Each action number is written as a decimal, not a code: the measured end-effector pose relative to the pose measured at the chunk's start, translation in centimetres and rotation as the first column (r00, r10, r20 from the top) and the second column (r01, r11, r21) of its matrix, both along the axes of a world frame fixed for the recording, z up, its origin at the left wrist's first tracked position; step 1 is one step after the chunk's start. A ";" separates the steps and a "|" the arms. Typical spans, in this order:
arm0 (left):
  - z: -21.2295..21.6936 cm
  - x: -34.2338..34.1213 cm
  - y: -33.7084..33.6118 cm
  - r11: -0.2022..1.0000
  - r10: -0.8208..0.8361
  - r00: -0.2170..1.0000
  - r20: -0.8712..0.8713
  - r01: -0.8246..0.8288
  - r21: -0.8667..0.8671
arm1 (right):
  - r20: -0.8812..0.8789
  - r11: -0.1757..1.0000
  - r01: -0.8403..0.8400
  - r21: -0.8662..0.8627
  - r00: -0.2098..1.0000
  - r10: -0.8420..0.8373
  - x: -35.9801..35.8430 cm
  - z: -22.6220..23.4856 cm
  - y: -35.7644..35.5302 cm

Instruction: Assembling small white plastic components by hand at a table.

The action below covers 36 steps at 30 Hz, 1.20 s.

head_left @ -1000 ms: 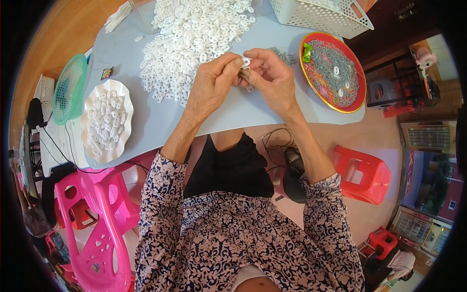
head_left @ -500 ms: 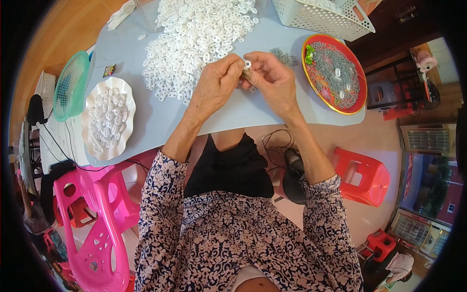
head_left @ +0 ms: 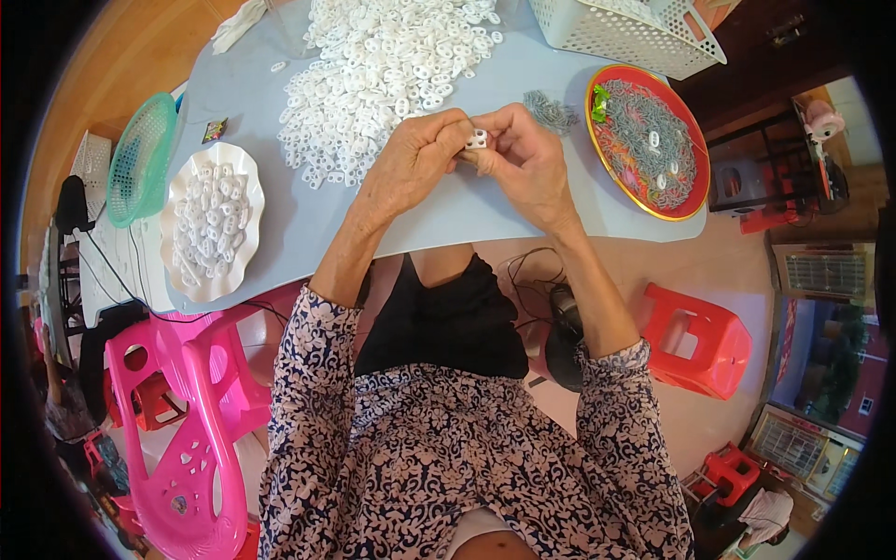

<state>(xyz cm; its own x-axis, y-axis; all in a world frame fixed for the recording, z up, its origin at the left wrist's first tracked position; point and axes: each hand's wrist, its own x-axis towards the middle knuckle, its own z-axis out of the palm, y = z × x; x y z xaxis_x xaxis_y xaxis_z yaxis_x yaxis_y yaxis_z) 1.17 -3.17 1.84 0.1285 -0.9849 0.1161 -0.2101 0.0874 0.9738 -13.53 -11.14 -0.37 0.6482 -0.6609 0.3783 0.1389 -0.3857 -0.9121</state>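
Observation:
Both my hands meet above the near side of the table, closed round one small white plastic piece with holes [head_left: 477,139]. My left hand [head_left: 427,159] has its fingers curled against one side of it. My right hand [head_left: 525,166] pinches the other side between thumb and fingers. Just beyond them spreads a big heap of white oval two-hole pieces [head_left: 383,79]. Right of my hands lies a small pile of thin grey pieces [head_left: 551,113]. A red plate with a gold rim [head_left: 693,191] holds more grey pieces and a few white ovals.
A white scalloped dish [head_left: 245,266] with white pieces stands at the left, by a green basket [head_left: 126,191] and a small wrapped packet [head_left: 215,130]. A white perforated basket [head_left: 616,47] is at the far right. Pink chair [head_left: 201,448] and red stool [head_left: 700,341] flank me.
The white piece between my fingers has turned and shows more of its holed face. My right fingers have shifted slightly around it. The whole view has moved a little.

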 end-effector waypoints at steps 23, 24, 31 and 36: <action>-0.6 -0.1 0.0 0.999 -0.034 0.997 -0.071 0.035 0.016 | 0.003 0.996 0.033 -0.081 0.999 -0.033 0.0 0.4 0.1; -0.5 -0.1 0.0 0.999 -0.028 0.996 -0.081 0.030 0.021 | 0.033 1.000 0.001 -0.014 0.999 -0.001 0.2 0.4 0.1; -0.7 -0.1 -0.4 0.998 0.014 0.999 -0.033 -0.016 -0.068 | 0.074 0.993 -0.013 0.118 0.997 0.004 0.2 1.1 0.1; -1.2 -0.8 -0.3 0.988 0.080 0.997 -0.016 -0.082 -0.128 | 0.024 0.987 0.008 0.158 1.000 -0.012 0.2 0.9 -0.4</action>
<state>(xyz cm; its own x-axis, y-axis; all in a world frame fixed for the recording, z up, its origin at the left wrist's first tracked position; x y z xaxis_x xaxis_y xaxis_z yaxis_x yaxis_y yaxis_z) 0.35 -3.51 0.69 0.2094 -0.9480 0.2396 -0.2108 0.1955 0.9578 -13.31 -11.53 0.50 0.6326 -0.7202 0.2848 0.1594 -0.2388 -0.9579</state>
